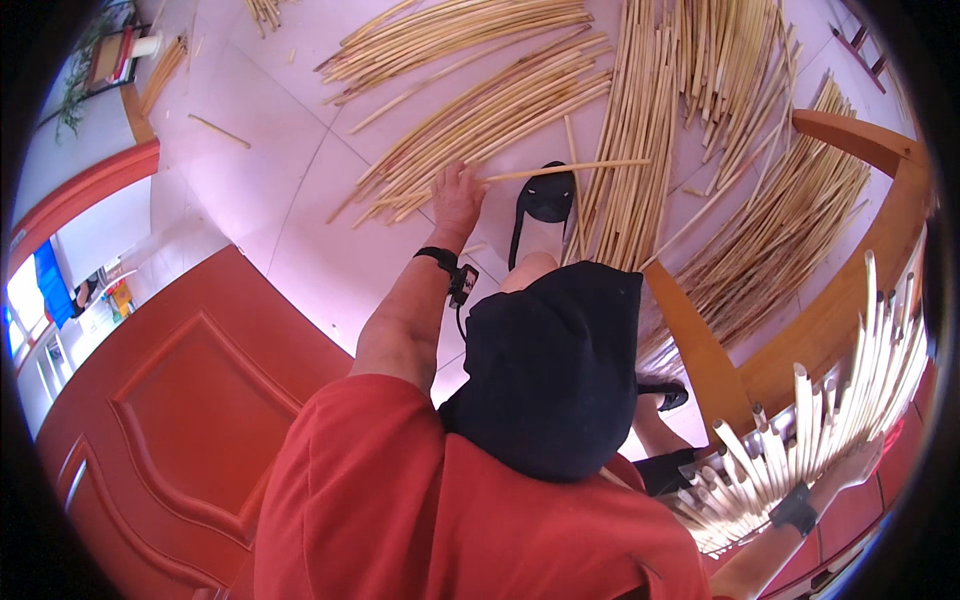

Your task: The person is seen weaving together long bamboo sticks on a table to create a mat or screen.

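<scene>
My left hand (457, 200) reaches down to the near ends of a pile of long, pale yellow sticks (500, 110) on the floor. Its fingers close around a single stick (570, 171), which crosses over my black slipper (549, 195) toward another pile. At the lower right, my right hand (852, 468) lies against a thick bundle of whitish sticks (770, 450), their cut ends pointing upward. Its fingers are partly hidden, so whether they grip the bundle is unclear. A bit of red material (892, 437) shows beside that hand.
More sticks lie on the tiled floor: a lengthwise pile (630, 130), a far-right pile (725, 60) and a browner bundle with frayed ends (770, 230). A wooden frame (705, 350) stands at my right. At left is a red panelled door (200, 420).
</scene>
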